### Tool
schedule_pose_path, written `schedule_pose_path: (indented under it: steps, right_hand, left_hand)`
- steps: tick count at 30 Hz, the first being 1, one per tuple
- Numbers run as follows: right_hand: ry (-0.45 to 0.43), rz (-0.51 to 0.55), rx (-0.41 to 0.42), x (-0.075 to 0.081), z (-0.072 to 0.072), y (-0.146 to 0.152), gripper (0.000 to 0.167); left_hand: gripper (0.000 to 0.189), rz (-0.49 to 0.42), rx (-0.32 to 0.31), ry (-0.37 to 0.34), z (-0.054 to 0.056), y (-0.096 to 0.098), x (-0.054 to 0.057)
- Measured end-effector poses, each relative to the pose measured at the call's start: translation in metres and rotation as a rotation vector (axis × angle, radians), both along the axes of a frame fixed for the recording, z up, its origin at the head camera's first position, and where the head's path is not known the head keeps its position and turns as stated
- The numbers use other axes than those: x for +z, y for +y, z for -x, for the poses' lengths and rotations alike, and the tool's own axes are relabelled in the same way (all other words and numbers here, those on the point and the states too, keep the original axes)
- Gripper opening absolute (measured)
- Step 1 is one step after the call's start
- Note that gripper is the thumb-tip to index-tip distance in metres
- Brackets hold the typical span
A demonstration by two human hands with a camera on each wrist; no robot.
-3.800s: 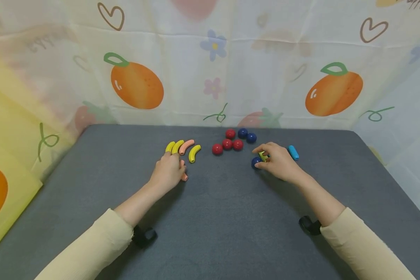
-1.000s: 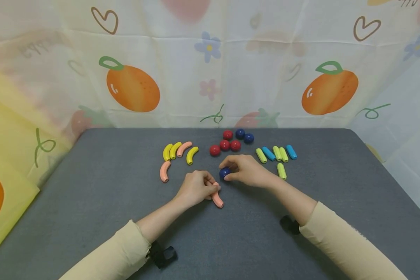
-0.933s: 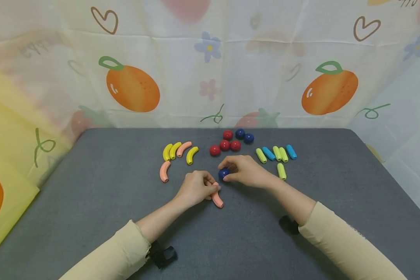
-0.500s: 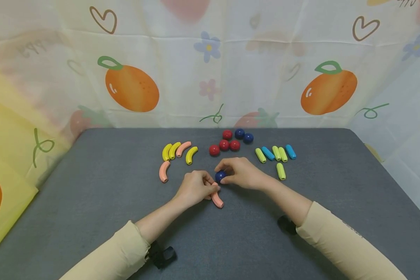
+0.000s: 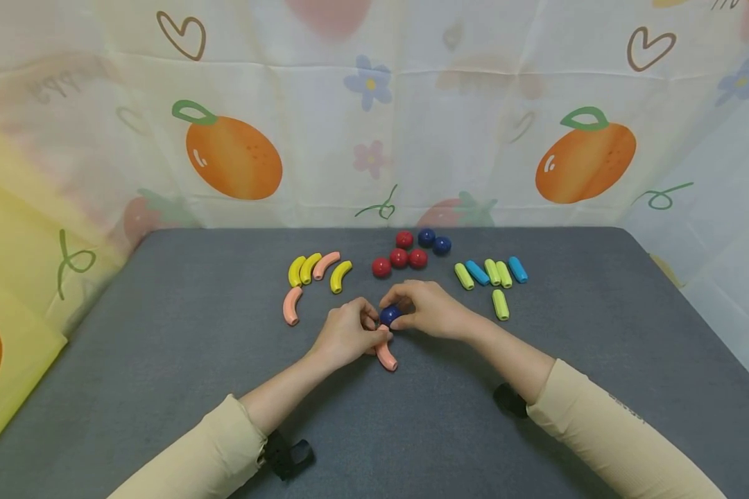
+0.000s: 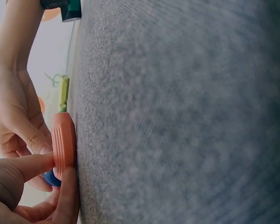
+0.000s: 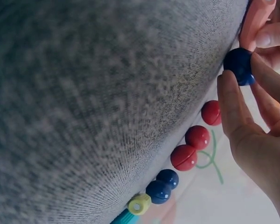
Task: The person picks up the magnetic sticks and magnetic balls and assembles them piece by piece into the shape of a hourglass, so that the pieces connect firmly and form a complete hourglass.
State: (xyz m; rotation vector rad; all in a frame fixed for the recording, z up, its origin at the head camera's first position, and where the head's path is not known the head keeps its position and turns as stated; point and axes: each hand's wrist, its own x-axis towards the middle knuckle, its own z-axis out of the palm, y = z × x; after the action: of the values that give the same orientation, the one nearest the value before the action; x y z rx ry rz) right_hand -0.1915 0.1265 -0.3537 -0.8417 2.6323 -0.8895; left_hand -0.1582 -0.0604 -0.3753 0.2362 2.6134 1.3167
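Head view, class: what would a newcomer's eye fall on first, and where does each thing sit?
At the middle of the grey table, the left hand pinches a pink curved piece while the right hand holds a blue ball against its end. Behind them lie yellow and pink curved pieces, red and blue balls and green and blue sticks.
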Motion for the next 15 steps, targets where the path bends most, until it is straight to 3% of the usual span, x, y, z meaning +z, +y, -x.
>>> schedule_pose_path:
  steps: [5, 15]
  right_hand:
    - [-0.017, 0.013, -0.007, 0.0003, -0.0002, 0.0003, 0.032]
    - [-0.046, 0.031, -0.032, 0.0006, 0.0018, 0.0014, 0.033]
  left_hand:
    - [0.041, 0.022, -0.015, 0.081, 0.0036, 0.0016, -0.0008]
    - [0.05, -0.007, -0.05, 0.05, 0.0062, 0.0032, -0.0001]
